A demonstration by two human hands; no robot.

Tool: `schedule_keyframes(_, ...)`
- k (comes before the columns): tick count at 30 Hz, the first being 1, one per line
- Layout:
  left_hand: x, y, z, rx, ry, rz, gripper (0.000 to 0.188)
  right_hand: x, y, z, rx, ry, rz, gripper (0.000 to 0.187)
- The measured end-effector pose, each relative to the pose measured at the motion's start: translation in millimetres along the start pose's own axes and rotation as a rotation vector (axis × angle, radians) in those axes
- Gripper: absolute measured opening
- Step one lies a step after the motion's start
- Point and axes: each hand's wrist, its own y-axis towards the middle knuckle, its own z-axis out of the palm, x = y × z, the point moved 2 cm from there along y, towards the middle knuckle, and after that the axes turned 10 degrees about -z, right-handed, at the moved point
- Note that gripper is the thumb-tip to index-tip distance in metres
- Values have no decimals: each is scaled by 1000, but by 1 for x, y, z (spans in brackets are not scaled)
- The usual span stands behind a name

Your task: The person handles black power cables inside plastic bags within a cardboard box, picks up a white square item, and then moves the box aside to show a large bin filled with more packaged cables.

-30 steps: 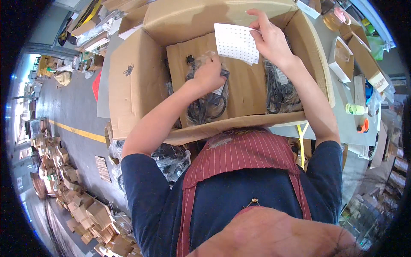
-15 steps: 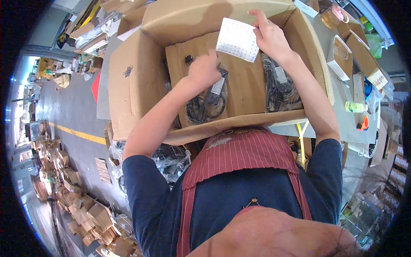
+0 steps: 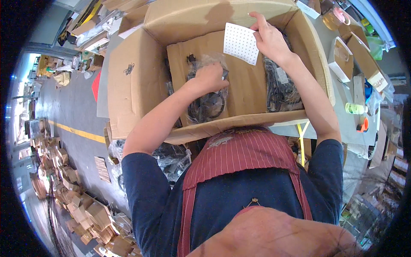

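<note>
An open cardboard box (image 3: 137, 96) stands before me, with a flat cardboard sheet (image 3: 245, 92) inside. On the sheet's left part lies a clear bag with a black cable and adapter (image 3: 206, 107). My left hand (image 3: 210, 78) is closed over the upper part of this bag, fingers curled and thumb at its right side; its white label is hidden. A white sheet of small dot stickers (image 3: 240, 44) hangs above the box, pinched at its right edge by my right hand (image 3: 272, 43), index finger raised. Another bagged black cable (image 3: 280, 88) lies along the box's right side.
The box sits on a grey table (image 3: 349, 122). To its right are a white open carton (image 3: 341, 58), a small green-labelled bottle (image 3: 355, 108) and an orange tape dispenser (image 3: 363, 124). More plastic-wrapped black items (image 3: 169, 160) are below the box's left front. Flattened cardboard (image 3: 92, 212) lies on the floor at left.
My left hand has come down and slightly right onto the bagged cable, covering its white label. The sticker sheet has shifted slightly and tilted in my right hand.
</note>
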Motion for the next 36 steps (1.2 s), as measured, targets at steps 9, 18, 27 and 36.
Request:
schedule_keyframes(9,-4,-2,-48,-435,165,-64,47,-3,2,-15,-105,-20,-80,55)
schedule_keyframes(18,3,2,-61,-283,50,-113,50,-2,1,-14,-78,-4,-63,55)
schedule_keyframes(27,16,-4,-94,-319,-616,0,47,4,1,-15,-73,61,-52,56)
schedule_keyframes(36,-4,-7,-70,-304,-1002,67,49,47,-8,-3,126,625,-57,85)
